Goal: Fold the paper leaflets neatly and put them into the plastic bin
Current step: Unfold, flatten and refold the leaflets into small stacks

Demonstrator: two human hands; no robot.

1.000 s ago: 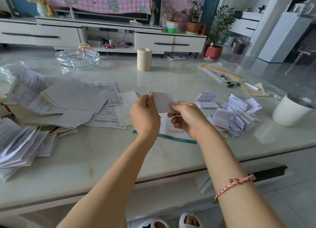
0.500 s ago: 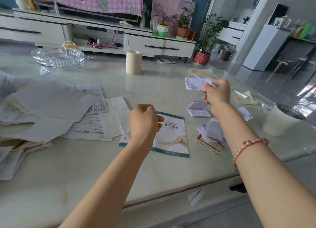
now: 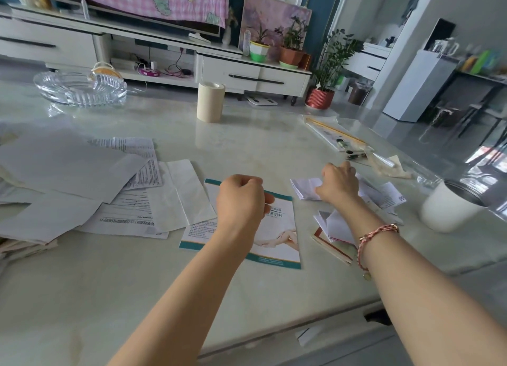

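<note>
— Where are our hands just now?
— Our left hand (image 3: 241,198) hovers over the teal-edged leaflet (image 3: 279,228) on the surface (image 3: 247,146), fingers curled in, holding nothing.
— And our right?
— Our right hand (image 3: 338,185) sits on a folded leaflet (image 3: 303,188) at the edge of the folded pile (image 3: 384,196), near the white cup (image 3: 444,212). Its fingers curl down. Pinching or only pressing, we cannot tell.

The surface (image 3: 260,146) carries one glass dish (image 3: 79,88), one beige roll (image 3: 210,102), one white cup (image 3: 450,206) and one teal-edged booklet (image 3: 277,228), plus loose sheets (image 3: 68,168) and folded leaflets (image 3: 304,187) too overlapped to count, under one left hand (image 3: 241,201) and one right hand (image 3: 338,184), with three potted plants (image 3: 292,55) behind.
</note>
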